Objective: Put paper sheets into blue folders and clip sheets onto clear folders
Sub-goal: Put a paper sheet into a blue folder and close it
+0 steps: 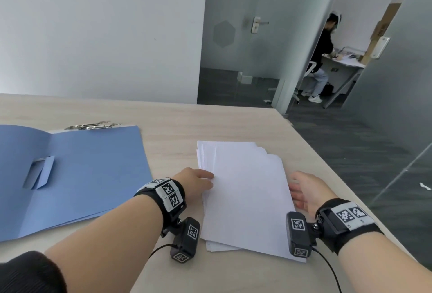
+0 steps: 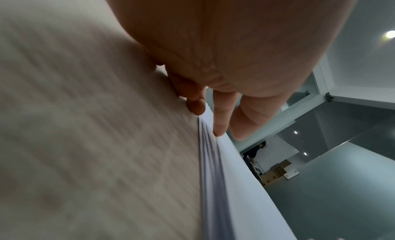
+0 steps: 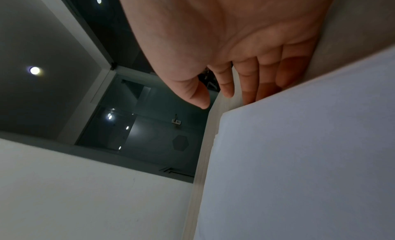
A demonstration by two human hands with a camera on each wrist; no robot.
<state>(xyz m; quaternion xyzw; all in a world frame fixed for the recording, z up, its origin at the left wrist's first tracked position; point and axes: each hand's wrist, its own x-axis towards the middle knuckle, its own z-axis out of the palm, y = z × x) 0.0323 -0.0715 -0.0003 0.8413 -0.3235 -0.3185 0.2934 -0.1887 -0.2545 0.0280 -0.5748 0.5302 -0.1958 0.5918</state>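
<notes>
A loose stack of white paper sheets (image 1: 245, 194) lies on the wooden table right of an open blue folder (image 1: 93, 171). My left hand (image 1: 198, 183) is at the stack's left edge. In the left wrist view its index finger (image 2: 220, 125) digs into the edge of the stack (image 2: 245, 184) with the thumb over the top sheet, pinching it. My right hand (image 1: 304, 192) lies at the stack's right edge. Its straight fingers (image 3: 248, 84) slip partly under the raised sheet (image 3: 310, 159).
Several metal clips (image 1: 93, 126) lie behind the blue folder. The table (image 1: 210, 124) ends just right of my right hand, with dark carpet beyond. A glass wall and a door stand at the back, where a person (image 1: 322, 59) sits at another desk.
</notes>
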